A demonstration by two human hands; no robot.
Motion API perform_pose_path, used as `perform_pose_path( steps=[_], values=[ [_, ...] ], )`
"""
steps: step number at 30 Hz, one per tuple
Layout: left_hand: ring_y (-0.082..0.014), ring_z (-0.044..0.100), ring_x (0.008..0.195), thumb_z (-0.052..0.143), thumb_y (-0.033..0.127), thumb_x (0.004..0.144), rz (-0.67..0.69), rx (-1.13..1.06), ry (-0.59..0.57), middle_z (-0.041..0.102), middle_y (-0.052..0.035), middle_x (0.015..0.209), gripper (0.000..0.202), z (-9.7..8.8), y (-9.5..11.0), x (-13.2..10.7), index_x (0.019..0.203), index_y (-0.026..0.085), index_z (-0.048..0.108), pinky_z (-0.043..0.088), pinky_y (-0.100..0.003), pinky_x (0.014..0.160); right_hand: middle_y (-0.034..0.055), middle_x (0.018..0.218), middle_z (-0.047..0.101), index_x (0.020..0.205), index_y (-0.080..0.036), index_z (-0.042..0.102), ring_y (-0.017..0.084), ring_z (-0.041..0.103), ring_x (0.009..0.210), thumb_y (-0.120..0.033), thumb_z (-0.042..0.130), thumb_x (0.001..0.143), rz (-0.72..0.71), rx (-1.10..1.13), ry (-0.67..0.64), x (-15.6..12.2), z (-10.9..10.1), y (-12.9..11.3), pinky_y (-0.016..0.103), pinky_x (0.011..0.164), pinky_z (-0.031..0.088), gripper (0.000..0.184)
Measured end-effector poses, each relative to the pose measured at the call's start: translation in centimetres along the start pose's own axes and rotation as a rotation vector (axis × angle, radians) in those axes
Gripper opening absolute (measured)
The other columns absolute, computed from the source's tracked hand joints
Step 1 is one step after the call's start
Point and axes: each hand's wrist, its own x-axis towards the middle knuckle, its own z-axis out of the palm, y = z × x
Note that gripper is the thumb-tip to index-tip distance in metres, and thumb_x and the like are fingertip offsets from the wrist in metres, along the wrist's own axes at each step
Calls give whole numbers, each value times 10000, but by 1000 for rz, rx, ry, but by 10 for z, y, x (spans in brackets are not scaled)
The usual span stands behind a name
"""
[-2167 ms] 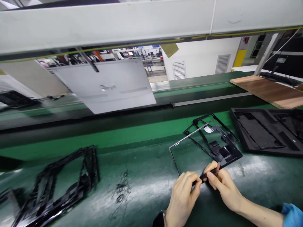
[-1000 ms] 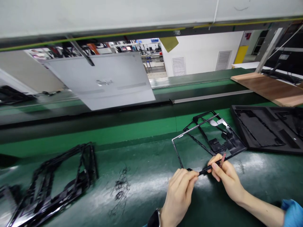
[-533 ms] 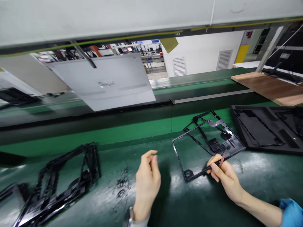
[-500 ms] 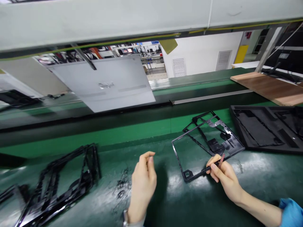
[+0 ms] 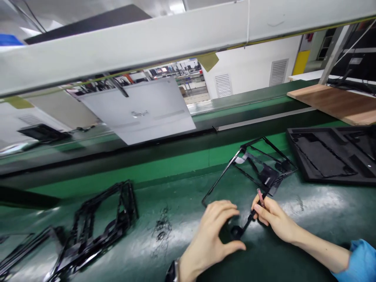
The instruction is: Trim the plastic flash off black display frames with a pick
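Observation:
My right hand (image 5: 277, 220) grips the near edge of a thin black plastic frame (image 5: 236, 232), which is tilted above the green table. A small reddish-pink stick-like tool (image 5: 260, 196) sticks up between the same fingers; its exact kind does not show. My left hand (image 5: 209, 237) is open, thumb and fingers spread around the frame's near left corner, and I cannot tell whether it touches. Behind the held frame lies at least one more black frame (image 5: 266, 143), partly overlapped by it.
Several black frames (image 5: 123, 223) are piled at the left. Small dark scraps (image 5: 161, 229) lie on the table (image 5: 176, 196). A black foam tray (image 5: 323, 147) with frames sits at the right, below a wooden board (image 5: 337, 102). A grey-white panel (image 5: 158, 121) hangs ahead.
My left hand has moved right to the frame's near left corner, its fingers spreading. The held frame has tilted more steeply in my right hand. The view has shifted slightly.

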Motion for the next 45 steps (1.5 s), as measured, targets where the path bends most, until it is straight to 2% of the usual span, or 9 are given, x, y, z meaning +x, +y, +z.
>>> perform_pose_path(
  steps=[3,6,10,13,16,18,22,28,45],
  values=[
    [-250,687,949,978,477,769,-60,-96,-174,722,-36,1013,596,25,4,7,1212,250,651,551,-383,867,12,787,651,1008,-187,592,119,426,564,-774,487,1041,40,-127,-60,5,0,-9,269,556,338,597],
    [-222,659,859,968,357,804,-129,-122,-193,681,-3,904,442,43,1,3,1108,239,670,526,-359,811,6,754,642,984,-196,615,150,485,604,-748,444,1064,-8,-319,56,7,-3,-15,284,590,359,584],
    [-237,673,947,965,336,806,-215,-137,-162,701,-31,1012,479,51,4,3,1145,225,645,552,-381,867,-19,704,556,843,-220,562,168,499,637,-676,475,1087,-85,-413,276,5,-8,-16,303,633,377,524],
    [-320,658,1208,1001,507,717,-150,-137,-219,693,-115,1288,708,45,3,11,1253,218,640,561,-480,1032,1,756,556,793,-225,538,182,524,709,-598,418,1138,-181,-345,313,4,-9,-14,319,697,419,522],
    [-452,384,1561,977,713,604,-25,-50,-306,465,-185,1661,1084,36,-6,22,1482,226,569,377,-662,1252,34,864,593,791,-215,567,195,561,828,-538,384,1166,-270,-294,274,5,-9,-12,330,797,451,528],
    [-451,274,1627,921,765,657,15,1,-351,358,-176,1740,1156,34,-12,25,1587,235,485,286,-706,1297,32,871,596,823,-209,602,179,556,779,-528,384,1170,-249,-240,240,7,-10,-10,321,754,462,520],
    [-418,266,1642,899,700,749,0,51,-378,305,-125,1773,1078,38,-17,17,1624,272,438,271,-701,1317,34,895,641,904,-196,630,163,634,717,-570,424,1153,-141,-74,148,11,-15,-7,318,725,532,495],
    [-426,185,1663,870,572,836,-86,127,-320,164,-124,1813,1095,46,-12,-3,1704,266,277,321,-726,1287,26,931,673,1046,-198,647,182,724,781,-558,714,1023,-76,-31,111,11,-7,-5,318,775,600,367],
    [-435,213,1653,793,593,909,-62,166,-246,140,-154,1810,1118,47,-8,-3,1747,246,140,362,-695,1271,8,773,684,921,-224,652,181,683,640,-341,663,1036,-90,-337,147,27,7,-3,293,633,573,165]
  ],
)
